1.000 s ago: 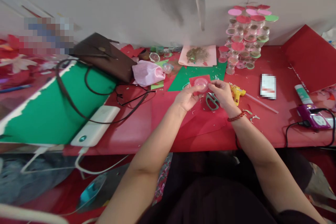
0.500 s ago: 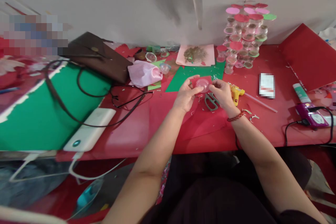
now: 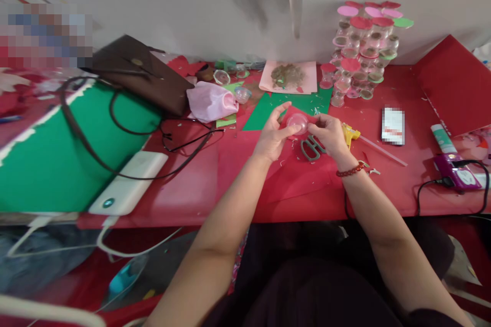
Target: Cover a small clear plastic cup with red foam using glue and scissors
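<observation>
Held over the table is a small clear plastic cup (image 3: 297,123) against a piece of red paper (image 3: 292,111). My left hand (image 3: 271,139) is closed on both, its thumb pressing the cup to the paper and its fingers behind. On the other side my right hand (image 3: 330,134) pinches the red paper near the cup's rim; its fingertips are partly hidden. Grey-green scissors (image 3: 309,152) lie just below my hands, partly covered by the right one. Behind my right wrist are a yellow glue gun (image 3: 351,135) and a long translucent glue stick (image 3: 385,152).
A structure of stacked clear cups with coloured discs (image 3: 360,53) stands at the back right. A phone (image 3: 393,125) and a purple power adapter (image 3: 456,171) lie to the right. Leftward are a brown bag (image 3: 146,74), a white power bank (image 3: 128,184) and glasses (image 3: 187,143).
The red paper has turned in my hands, so a corner now points up where a straight edge was. The cup stays pressed to it. My view has shifted slightly.
</observation>
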### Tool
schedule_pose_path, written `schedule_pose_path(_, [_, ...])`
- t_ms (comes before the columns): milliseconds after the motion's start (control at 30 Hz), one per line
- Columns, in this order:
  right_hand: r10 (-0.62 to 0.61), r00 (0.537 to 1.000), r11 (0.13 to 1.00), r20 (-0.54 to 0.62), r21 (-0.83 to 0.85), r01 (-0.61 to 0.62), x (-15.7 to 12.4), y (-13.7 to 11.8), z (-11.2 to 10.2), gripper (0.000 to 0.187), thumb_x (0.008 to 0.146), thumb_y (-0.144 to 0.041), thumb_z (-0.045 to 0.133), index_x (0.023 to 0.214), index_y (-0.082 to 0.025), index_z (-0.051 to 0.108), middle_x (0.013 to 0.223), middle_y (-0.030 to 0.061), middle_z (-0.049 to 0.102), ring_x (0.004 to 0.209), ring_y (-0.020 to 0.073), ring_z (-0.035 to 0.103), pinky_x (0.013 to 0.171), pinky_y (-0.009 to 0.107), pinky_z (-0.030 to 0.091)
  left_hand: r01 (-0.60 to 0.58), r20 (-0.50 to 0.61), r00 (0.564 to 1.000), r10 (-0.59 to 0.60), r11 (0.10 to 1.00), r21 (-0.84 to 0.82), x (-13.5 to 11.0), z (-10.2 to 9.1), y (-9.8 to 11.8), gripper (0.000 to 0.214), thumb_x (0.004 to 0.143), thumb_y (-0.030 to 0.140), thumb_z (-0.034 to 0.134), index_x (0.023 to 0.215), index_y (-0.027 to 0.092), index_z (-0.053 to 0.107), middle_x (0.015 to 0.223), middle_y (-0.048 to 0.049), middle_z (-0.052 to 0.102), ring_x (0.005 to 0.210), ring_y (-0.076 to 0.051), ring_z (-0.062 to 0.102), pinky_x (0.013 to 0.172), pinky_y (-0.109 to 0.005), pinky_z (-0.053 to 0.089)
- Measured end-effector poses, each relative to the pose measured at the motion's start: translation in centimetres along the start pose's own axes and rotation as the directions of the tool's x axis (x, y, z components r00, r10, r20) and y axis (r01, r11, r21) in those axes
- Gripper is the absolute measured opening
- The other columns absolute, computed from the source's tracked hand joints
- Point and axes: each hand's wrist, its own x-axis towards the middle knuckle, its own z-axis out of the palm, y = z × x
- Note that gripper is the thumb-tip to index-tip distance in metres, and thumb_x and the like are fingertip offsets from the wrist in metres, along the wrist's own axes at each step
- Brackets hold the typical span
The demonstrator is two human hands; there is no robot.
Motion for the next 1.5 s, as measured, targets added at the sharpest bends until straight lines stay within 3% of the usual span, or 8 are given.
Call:
schedule_pose_path(100, [-0.013, 0.998, 0.998, -0.065, 0.060, 0.017, -0.1, -0.1, 0.1, 0.009, 0.069, -0.026, 0.066, 0.069, -0.023, 0.059, 0.057, -0.0064, 0.053, 0.052, 0.0088, 0.045, 0.052, 0.025, 0.037, -0.025, -0.004, 1.000, 0.025, 1.000, -0.006, -0.1, 0.2, 0.2, 0.075, 0.060, 0.017, 0.091, 0.128, 0.028, 0.062, 0.097, 0.0008, 0.074, 0.080, -0.013, 0.072, 0.077, -0.024, 0.057])
schedule_pose_path(267, [-0.016, 1.000, 0.998, 0.013, 0.062, 0.015, -0.2, -0.1, 0.0, 0.007, 0.069, -0.027, 0.067, 0.072, -0.022, 0.063, 0.061, -0.0043, 0.056, 0.054, 0.0097, 0.046, 0.054, 0.026, 0.037, 0.002, -0.007, 1.000, -0.002, 1.000, -0.011, 0.0, 0.0, 0.5, 0.075, 0.060, 0.016, 0.088, 0.129, 0.026, 0.062, 0.086, 0.0020, 0.073, 0.070, -0.011, 0.068, 0.071, -0.023, 0.054])
schedule_pose_path(600, [-0.009, 1.000, 1.000, 0.000, 0.029, 0.009, -0.3, -0.1, 0.2, 0.011, 0.066, -0.030, 0.067, 0.071, -0.021, 0.062, 0.062, -0.0043, 0.059, 0.057, 0.0092, 0.049, 0.053, 0.024, 0.037, -0.057, 0.054, 0.997, 0.056, 0.998, 0.025, 0.6, -0.4, -0.1, 0.077, 0.058, 0.020, 0.085, 0.130, 0.021, 0.059, 0.085, 0.0020, 0.071, 0.068, -0.010, 0.065, 0.065, -0.021, 0.052])
schedule_pose_path(867, [0.000, 1.000, 1.000, 0.025, 0.028, -0.001, -0.4, -0.9, 0.0, 0.010, 0.065, -0.029, 0.066, 0.070, -0.020, 0.062, 0.060, -0.0051, 0.057, 0.054, 0.0075, 0.045, 0.051, 0.023, 0.033, -0.043, 0.116, 0.992, 0.038, 0.998, 0.041, 0.7, -0.9, -0.2, 0.079, 0.064, 0.022, 0.083, 0.138, 0.023, 0.056, 0.085, 0.0033, 0.072, 0.065, -0.009, 0.064, 0.067, -0.023, 0.052])
schedule_pose_path(1067, [-0.009, 0.999, 1.000, -0.032, 0.019, 0.009, -0.4, -0.6, 0.1, 0.011, 0.066, -0.030, 0.064, 0.071, -0.020, 0.062, 0.062, -0.0043, 0.058, 0.056, 0.0080, 0.047, 0.051, 0.023, 0.035, -0.057, 0.112, 0.992, 0.051, 0.997, 0.052, 0.8, -0.9, -0.6, 0.087, 0.064, 0.026, 0.087, 0.145, 0.026, 0.053, 0.093, 0.0021, 0.076, 0.077, -0.013, 0.070, 0.080, -0.028, 0.055])
schedule_pose_path(1200, [-0.020, 1.000, 0.998, 0.004, 0.056, 0.019, -0.4, -0.5, 0.1, 0.014, 0.066, -0.031, 0.067, 0.074, -0.020, 0.064, 0.066, -0.0031, 0.062, 0.060, 0.0090, 0.051, 0.055, 0.023, 0.040, -0.065, 0.109, 0.992, 0.057, 0.995, 0.078, 0.6, -0.8, -0.4, 0.086, 0.062, 0.026, 0.088, 0.141, 0.026, 0.055, 0.090, 0.0024, 0.074, 0.078, -0.014, 0.071, 0.082, -0.030, 0.055])
schedule_pose_path(1500, [-0.030, 0.999, 0.997, 0.009, 0.065, 0.030, -0.5, -1.1, 0.0, 0.011, 0.065, -0.030, 0.065, 0.070, -0.021, 0.060, 0.062, -0.0047, 0.056, 0.055, 0.0077, 0.044, 0.052, 0.024, 0.035, -0.065, 0.114, 0.992, 0.053, 0.992, 0.106, 0.6, -1.0, -0.1, 0.078, 0.064, 0.025, 0.085, 0.137, 0.025, 0.057, 0.088, 0.0030, 0.073, 0.079, -0.014, 0.070, 0.080, -0.029, 0.054])
